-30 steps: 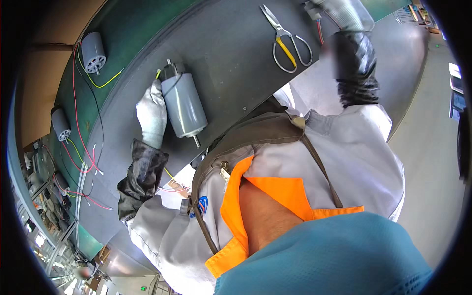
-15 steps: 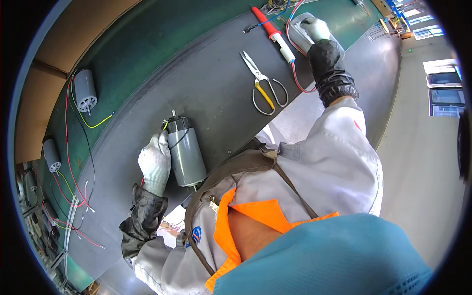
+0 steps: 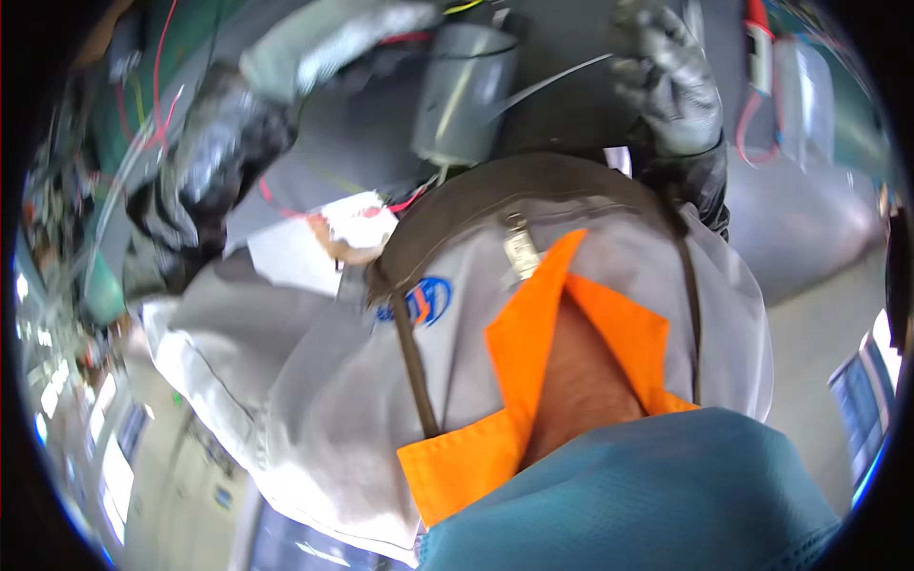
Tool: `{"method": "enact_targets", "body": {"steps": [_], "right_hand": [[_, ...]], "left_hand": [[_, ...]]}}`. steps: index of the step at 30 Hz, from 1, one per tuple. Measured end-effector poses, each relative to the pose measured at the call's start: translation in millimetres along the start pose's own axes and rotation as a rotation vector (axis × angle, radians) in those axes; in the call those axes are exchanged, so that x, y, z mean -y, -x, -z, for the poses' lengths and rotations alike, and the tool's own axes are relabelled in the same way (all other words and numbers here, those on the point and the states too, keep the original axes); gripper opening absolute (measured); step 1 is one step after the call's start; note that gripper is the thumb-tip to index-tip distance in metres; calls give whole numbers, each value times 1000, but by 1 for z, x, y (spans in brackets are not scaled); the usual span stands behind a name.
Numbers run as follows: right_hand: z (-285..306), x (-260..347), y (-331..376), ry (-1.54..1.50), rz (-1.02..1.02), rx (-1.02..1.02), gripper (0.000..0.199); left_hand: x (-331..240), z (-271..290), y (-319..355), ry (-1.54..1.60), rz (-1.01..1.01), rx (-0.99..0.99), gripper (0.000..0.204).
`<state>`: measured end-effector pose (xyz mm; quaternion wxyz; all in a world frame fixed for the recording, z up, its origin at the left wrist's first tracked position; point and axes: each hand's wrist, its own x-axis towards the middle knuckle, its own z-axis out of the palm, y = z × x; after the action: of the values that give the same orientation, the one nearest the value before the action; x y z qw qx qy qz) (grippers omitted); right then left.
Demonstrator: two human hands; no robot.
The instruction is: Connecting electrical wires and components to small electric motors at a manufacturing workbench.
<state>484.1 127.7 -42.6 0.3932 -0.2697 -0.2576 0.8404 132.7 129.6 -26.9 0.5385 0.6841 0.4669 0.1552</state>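
Observation:
A grey cylindrical motor [image 3: 465,95] stands on the dark bench mat in front of my apron, its top end near the upper edge. My left hand [image 3: 333,40], in a pale glove, reaches to the motor's top end. Its blurred fingers look closed on the motor's wires, with a yellow wire [image 3: 465,7] and a red wire [image 3: 407,38] beside them. To the motor's right, my right hand [image 3: 671,81], in a grey-looking glove, has curled fingers. A thin pale strip [image 3: 560,80] runs from those fingers toward the motor's side; its exact kind is blurred.
A red-and-white pen-shaped tool [image 3: 759,52] with a red lead lies at the right, beside a clear plastic tray [image 3: 809,90]. Another grey motor [image 3: 124,48] with trailing red wires [image 3: 164,124] is at the far left. The view is smeared by motion.
My right hand has left the plastic tray and come back toward the motor, with a thin pale strip now beside it. The view has shifted, putting motor and left hand higher.

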Motion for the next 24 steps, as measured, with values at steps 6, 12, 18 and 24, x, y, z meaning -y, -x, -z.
{"method": "enact_targets", "body": {"steps": [6,12,18,24], "right_hand": [[-56,-112,-40,1463,812,424,23],[-78,-112,-51,1657,1069,718,18],[-68,-115,-62,1112,756,479,19],[-95,-91,-66,463,65,-81,42]], "left_hand": [[-18,24,64,206,377,208,45],[37,-15,75,233,-317,-67,35],[51,-55,72,464,-261,-424,21],[51,-79,50,1113,62,-592,15]]}}
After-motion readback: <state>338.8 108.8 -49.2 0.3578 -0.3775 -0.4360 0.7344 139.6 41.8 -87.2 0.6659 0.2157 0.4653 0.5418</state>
